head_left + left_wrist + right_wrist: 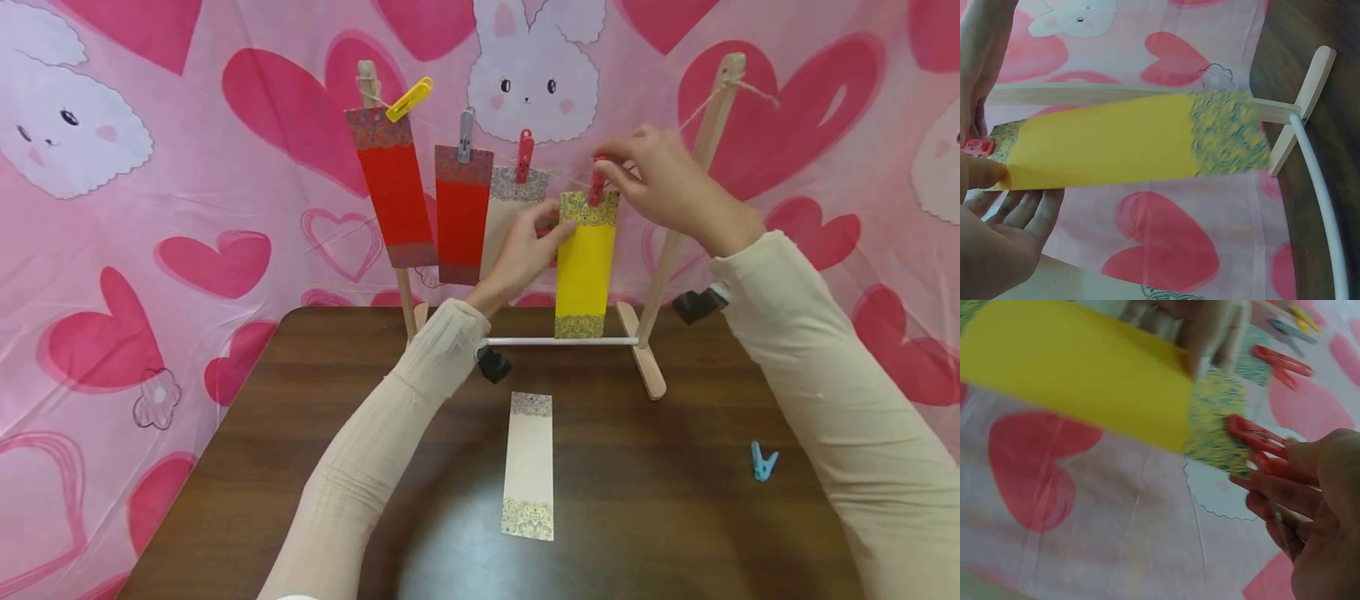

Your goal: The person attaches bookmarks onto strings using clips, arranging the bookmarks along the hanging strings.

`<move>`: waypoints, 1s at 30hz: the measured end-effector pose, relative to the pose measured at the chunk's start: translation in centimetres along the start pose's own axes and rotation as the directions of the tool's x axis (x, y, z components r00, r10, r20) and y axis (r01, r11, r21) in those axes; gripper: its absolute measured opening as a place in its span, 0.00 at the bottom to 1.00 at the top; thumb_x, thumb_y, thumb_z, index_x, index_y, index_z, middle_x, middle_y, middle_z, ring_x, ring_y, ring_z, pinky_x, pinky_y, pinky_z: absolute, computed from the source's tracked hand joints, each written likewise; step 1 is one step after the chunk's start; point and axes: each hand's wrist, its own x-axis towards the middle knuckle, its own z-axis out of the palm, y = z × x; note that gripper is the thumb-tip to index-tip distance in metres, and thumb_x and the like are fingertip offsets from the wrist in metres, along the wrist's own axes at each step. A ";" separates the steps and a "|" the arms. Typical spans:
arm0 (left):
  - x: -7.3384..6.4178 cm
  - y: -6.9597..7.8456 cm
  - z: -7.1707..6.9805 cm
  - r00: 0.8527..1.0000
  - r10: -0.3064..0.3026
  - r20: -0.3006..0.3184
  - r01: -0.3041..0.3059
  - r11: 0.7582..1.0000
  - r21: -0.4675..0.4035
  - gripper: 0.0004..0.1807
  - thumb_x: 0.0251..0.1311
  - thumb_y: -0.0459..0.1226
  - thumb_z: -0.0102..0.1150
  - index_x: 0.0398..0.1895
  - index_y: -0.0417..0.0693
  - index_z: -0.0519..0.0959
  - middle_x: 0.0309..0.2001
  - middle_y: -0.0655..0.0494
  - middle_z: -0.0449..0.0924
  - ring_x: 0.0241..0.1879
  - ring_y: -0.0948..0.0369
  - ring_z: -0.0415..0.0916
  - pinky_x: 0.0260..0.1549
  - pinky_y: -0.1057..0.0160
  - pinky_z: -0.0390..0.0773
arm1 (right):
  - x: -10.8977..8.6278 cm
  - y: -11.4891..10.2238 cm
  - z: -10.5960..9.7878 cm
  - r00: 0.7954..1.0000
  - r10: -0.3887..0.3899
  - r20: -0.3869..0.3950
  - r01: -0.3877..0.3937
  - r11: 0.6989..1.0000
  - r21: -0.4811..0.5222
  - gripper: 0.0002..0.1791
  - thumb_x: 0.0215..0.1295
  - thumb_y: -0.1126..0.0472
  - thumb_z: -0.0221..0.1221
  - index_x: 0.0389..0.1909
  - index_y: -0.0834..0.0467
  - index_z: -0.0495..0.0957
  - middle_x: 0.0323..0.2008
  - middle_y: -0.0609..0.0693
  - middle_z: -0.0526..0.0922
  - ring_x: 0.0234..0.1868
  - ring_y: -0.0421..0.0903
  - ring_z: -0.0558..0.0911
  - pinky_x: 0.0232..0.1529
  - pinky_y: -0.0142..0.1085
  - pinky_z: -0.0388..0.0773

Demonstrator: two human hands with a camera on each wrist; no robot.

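A yellow card (585,271) with patterned ends hangs upright at the string on the right side of a wooden rack. My left hand (525,250) pinches its upper left edge between thumb and fingers. In my right hand (667,179) a red clothespin (597,182) is gripped by its handles, its tip over the card's patterned top edge. The right wrist view shows that clothespin (1257,437) on the card's top band, with the string running by the fingers. Left of the hands, a cream card (517,190) hangs from another red clothespin (524,157), partly hidden behind my left hand.
Two red cards (396,196) hang farther left, under a yellow clothespin (410,98) and a grey clothespin (466,135). On the brown table (337,433) lie a cream card (529,462) and a blue clothespin (763,462). A white bar (525,341) joins the rack's feet.
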 end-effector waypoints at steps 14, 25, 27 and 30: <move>-5.4 -3.1 -1.7 0.997 -0.073 0.016 0.074 0.997 -0.005 0.20 0.70 0.37 0.57 0.62 0.43 0.73 0.59 0.49 0.78 0.58 0.57 0.76 0.56 0.61 0.76 | -3.2 -0.2 1.6 0.956 -0.207 -0.208 0.150 0.954 -0.258 0.33 0.68 0.70 0.57 0.73 0.65 0.62 0.72 0.62 0.64 0.76 0.57 0.56 0.76 0.44 0.45; -10.6 -3.4 -3.8 0.995 -0.098 -0.031 0.095 0.991 -0.090 0.20 0.69 0.34 0.58 0.62 0.38 0.73 0.60 0.44 0.77 0.60 0.52 0.76 0.60 0.58 0.74 | -8.3 0.6 3.3 0.938 -0.177 -0.298 0.152 0.983 -0.106 0.27 0.61 0.74 0.61 0.64 0.68 0.72 0.62 0.65 0.75 0.66 0.64 0.67 0.73 0.48 0.55; -11.2 -3.5 -4.0 0.993 -0.110 -0.030 0.107 0.992 -0.069 0.20 0.68 0.34 0.58 0.62 0.38 0.73 0.59 0.44 0.77 0.60 0.52 0.75 0.60 0.57 0.74 | -9.3 0.7 3.7 0.942 -0.160 -0.296 0.140 0.986 -0.088 0.27 0.60 0.73 0.62 0.63 0.68 0.73 0.60 0.66 0.76 0.64 0.65 0.67 0.71 0.50 0.57; -12.0 -3.5 -4.1 0.994 -0.105 -0.038 0.103 0.994 -0.044 0.20 0.68 0.33 0.58 0.61 0.39 0.73 0.58 0.45 0.78 0.59 0.52 0.75 0.61 0.55 0.74 | -10.7 0.8 4.3 0.944 -0.145 -0.297 0.133 0.989 -0.058 0.27 0.59 0.72 0.63 0.62 0.68 0.74 0.59 0.66 0.77 0.62 0.66 0.68 0.69 0.53 0.57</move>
